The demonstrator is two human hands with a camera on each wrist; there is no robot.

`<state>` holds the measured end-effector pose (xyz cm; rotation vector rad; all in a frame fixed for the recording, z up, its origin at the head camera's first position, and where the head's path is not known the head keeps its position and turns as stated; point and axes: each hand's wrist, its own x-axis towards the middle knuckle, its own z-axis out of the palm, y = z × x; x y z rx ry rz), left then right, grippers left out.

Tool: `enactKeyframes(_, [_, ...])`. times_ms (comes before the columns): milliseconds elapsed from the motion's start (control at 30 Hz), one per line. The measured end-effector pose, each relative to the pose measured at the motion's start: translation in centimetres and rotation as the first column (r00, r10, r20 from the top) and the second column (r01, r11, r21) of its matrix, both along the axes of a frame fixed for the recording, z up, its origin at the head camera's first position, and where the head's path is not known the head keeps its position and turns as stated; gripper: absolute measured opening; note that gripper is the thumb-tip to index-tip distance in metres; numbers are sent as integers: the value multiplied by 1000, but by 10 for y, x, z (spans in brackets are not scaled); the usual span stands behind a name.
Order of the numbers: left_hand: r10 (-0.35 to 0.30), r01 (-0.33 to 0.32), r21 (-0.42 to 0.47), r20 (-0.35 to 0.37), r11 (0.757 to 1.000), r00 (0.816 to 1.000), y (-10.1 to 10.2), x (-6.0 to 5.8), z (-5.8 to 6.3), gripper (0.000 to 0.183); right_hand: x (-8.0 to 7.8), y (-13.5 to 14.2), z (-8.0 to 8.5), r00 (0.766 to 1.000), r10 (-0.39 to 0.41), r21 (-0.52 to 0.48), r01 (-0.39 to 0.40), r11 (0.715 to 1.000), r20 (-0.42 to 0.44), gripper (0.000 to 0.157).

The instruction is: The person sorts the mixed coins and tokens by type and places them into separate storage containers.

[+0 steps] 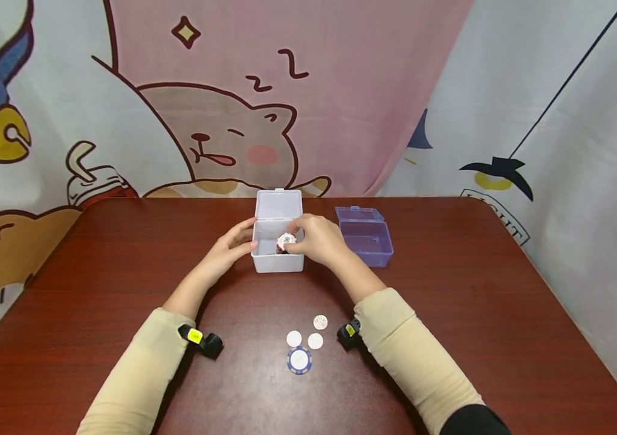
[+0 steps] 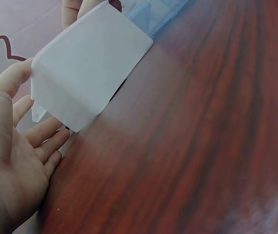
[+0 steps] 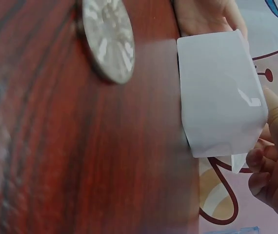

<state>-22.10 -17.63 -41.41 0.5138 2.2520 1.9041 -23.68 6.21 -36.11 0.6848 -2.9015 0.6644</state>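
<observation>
A printed cloth hangs beyond the far edge of the brown counter; a dozing cartoon bear decorates it.

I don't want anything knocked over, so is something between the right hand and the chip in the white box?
Nothing visible is: the right hand reaches into the open white box, its fingers right at the chip, and the lid is swung open on the far side.

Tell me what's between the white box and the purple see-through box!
In the head view, the right hand is between the white box and the purple see-through box, with its fingers at the white box's opening.
</observation>
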Motion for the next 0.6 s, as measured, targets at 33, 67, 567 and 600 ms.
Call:
enactKeyframes(33, [-3,3,-2,-5,1000,1000,0,0,-1,60,1,1,0,1000,3,2,-3,1000,6,42])
enactKeyframes(67, [-2,2,-1,-7,1000,1000,0,0,-2,59,2,2,0,1000,8,-5,-8,1000,10,45])
enactKeyframes(567, [-1,1,-7,8,1000,1000,0,-3,-1,60,35,39,3,987,162,-357,-148,922,9,39])
enactKeyframes(600, [-3,3,-8,7,1000,1000,0,-3,-1,60,37,42,3,985,169,-369,-153,917,14,38])
